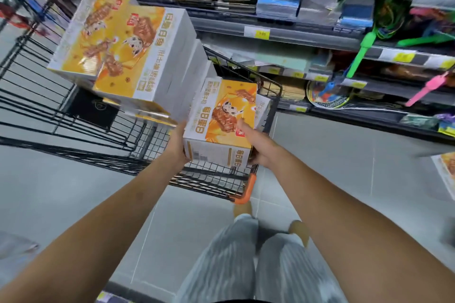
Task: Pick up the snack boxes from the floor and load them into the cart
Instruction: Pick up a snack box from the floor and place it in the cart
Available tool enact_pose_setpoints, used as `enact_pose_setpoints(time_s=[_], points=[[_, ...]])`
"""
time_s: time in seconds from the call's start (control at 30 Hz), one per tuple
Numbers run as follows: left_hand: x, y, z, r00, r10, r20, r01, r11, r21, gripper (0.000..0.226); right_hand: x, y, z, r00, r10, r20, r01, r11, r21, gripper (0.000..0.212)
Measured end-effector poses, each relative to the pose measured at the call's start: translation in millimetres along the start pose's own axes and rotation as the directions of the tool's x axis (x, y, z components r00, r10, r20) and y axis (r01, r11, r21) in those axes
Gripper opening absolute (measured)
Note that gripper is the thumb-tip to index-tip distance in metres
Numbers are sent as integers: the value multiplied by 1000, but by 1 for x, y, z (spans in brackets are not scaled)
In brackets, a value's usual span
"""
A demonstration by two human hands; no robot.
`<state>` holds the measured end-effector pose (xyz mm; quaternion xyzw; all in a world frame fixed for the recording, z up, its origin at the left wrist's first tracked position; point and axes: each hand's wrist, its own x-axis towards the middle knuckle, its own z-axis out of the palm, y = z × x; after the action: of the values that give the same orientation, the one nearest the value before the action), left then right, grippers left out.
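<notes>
Head view, looking down a store aisle. Both bare arms are reaching forward over a black wire cart (268,86) with an orange handle (247,188). The left hand (176,146) and the right hand (258,147) are gripping one snack box (219,125) between them, the left palm pressing against its left side and the right hand closing on its right edge, thumb (245,128) lying on the orange printed top. The box is being held roughly level above the near end of the cart, just beside the stack (138,56) of identical boxes that is already standing in the basket. That stack is rising well above the cart's rim, its two top boxes lying side by side with their printed faces up, and white box sides are showing in steps below them. A dark flat object (92,109) is lying in the cart to the left of the stack; what it is cannot be told. At the right edge of the frame another box (446,172) is lying on the grey tiled floor (332,155), only partly in view. Shelves (320,39) with yellow price tags are running along the aisle behind the cart, carrying racquets and bright plastic toys. The person's striped light trousers (246,265) are showing at the bottom.
</notes>
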<state>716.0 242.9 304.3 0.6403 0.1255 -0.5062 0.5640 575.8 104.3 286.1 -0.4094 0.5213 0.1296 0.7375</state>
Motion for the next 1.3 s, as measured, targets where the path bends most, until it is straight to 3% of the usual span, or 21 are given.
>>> enact_pose_setpoints(time_s=[0.07,0.17,0.3,0.47,0.53,0.8,0.9,1.03,1.3], points=[[6,-3,-1,993,-81,-87,79,997,-26,54,33,7,0,1000,-10,-29,11,999,36,131],[13,-5,6,988,-109,-113,91,984,-153,54,37,6,8,995,-24,-99,38,989,140,127],[19,-1,23,991,-120,-52,104,964,-244,55,27,-2,13,990,-8,-142,44,966,254,90],[24,3,31,985,-157,-77,140,971,-193,30,22,-19,0,997,36,-66,-25,985,168,31],[24,6,35,983,-168,-70,152,971,-186,29,19,-22,-4,998,36,-49,-28,988,151,20],[14,11,47,969,-153,-192,138,987,-87,48,-2,-20,-11,996,-65,-58,73,987,146,28],[4,10,66,959,-149,-243,148,989,-20,39,-11,-20,-23,991,-96,-95,111,979,170,32],[-22,2,111,977,-153,-151,162,986,49,37,-29,-17,-52,982,-157,-110,179,956,231,37],[-66,-32,205,992,-116,40,100,954,284,41,-92,11,-142,952,-241,-190,291,906,307,29]])
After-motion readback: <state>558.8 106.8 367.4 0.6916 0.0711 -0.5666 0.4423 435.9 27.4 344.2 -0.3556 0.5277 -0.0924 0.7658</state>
